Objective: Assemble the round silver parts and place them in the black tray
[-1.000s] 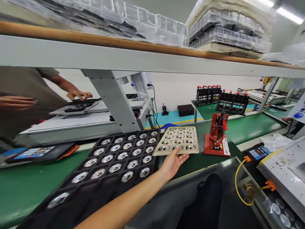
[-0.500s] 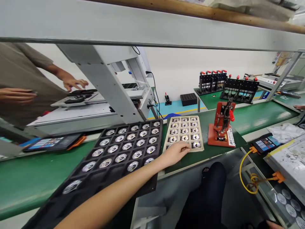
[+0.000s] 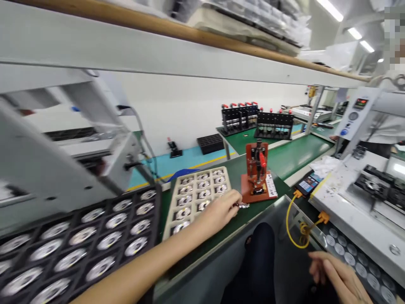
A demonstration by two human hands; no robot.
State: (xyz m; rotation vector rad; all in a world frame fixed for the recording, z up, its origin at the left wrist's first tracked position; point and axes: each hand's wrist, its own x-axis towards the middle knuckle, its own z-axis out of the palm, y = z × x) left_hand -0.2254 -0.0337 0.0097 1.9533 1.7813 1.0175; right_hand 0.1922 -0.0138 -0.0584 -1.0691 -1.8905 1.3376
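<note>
Since 0.5 s ago I'm seeing the left hand [image 3: 221, 210] coming off the beige tray [image 3: 177, 202] w/ a small silver part [image 3: 243, 205] pinched in its fingertips, just past the tray's right edge, above the green belt [image 3: 294, 154]. View's swinging right, lots of blur. Right hand [image 3: 337, 276] is now showing at bottom right, fingers loosely apart, holding nothing, hanging near the low tray of round discs [image 3: 363, 270]. Red press fixture [image 3: 257, 173] is standing just right of the held part, not touching. Black tray [image 3: 95, 236] of silver discs is sitting left of the beige one, edges abt touching.
</note>
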